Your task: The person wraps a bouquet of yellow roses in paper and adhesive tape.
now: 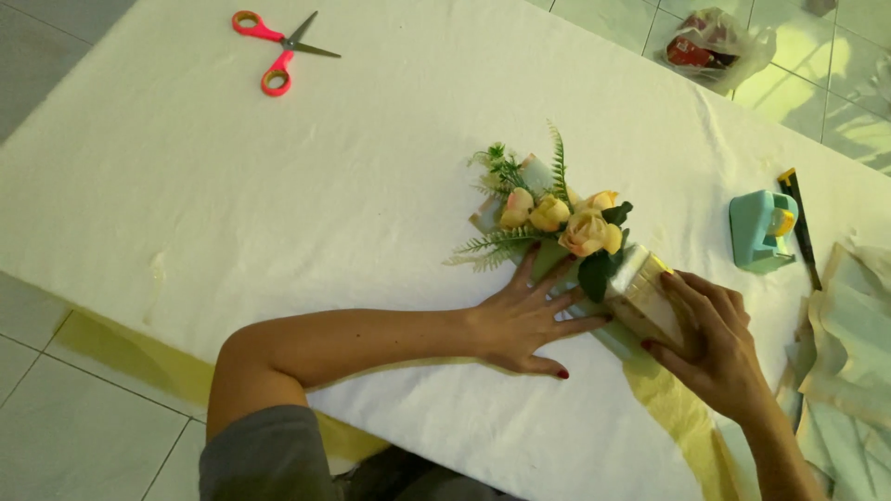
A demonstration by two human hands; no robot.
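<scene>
A plain white cloth covers the desk, unpatterned, with a yellowish strip along its near edge. On it, the scissors with bright pink plastic handles have dark grey blades. The small bouquet of fabric roses is peach and soft yellow, set among deep green leaves and lighter green fern sprigs, wrapped in pale blue-green paper with a cream band. The left hand and right hand both show dark red nail polish; the sleeve is grey. The small tape dispenser is turquoise with a yellow part, beside a black-and-yellow cutter. The floor tiles are pale grey.
</scene>
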